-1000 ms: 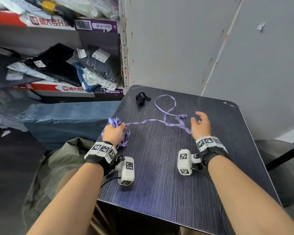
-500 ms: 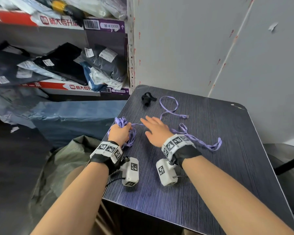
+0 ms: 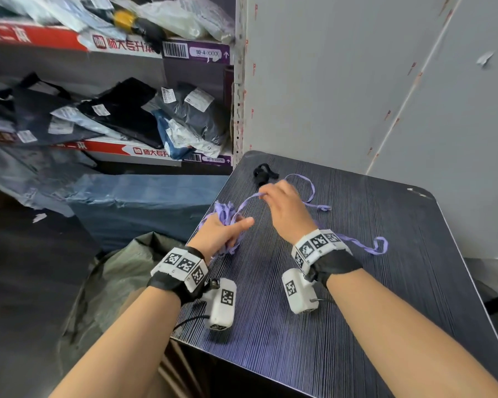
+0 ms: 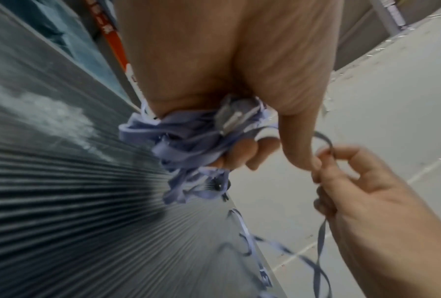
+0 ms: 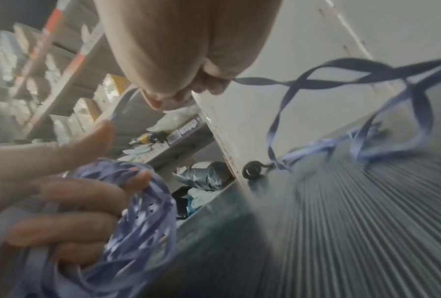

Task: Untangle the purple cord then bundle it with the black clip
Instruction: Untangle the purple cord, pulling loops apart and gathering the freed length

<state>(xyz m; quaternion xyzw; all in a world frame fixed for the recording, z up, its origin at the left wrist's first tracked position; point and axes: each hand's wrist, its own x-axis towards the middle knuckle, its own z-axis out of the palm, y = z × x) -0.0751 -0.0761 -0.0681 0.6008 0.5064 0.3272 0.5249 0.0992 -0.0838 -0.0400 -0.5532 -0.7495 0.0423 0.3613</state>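
My left hand (image 3: 227, 229) grips a wad of coiled purple cord (image 3: 224, 212) at the table's left edge, thumb pointing right. In the left wrist view the purple cord (image 4: 188, 145) bulges out of the left hand's (image 4: 239, 153) curled fingers. My right hand (image 3: 273, 196) is raised above the table and pinches a strand that runs down to the wad. The rest of the cord trails loose over the table to a loop (image 3: 378, 248) on the right. The black clip (image 3: 262, 173) lies at the table's far left corner, just beyond my right hand; the right wrist view shows the black clip (image 5: 252, 171) too.
The dark striped table (image 3: 357, 326) stands against a grey wall (image 3: 357, 81). Shelves with bagged clothing (image 3: 127, 116) stand to the left. A blue-grey covered bundle (image 3: 141, 202) and a green sack (image 3: 121, 268) sit below the table's left edge.
My right hand went from the right part of the table over to the left hand, took a strand between its fingers and lifted it. The loose cord shifted on the table. The left hand kept its wad.
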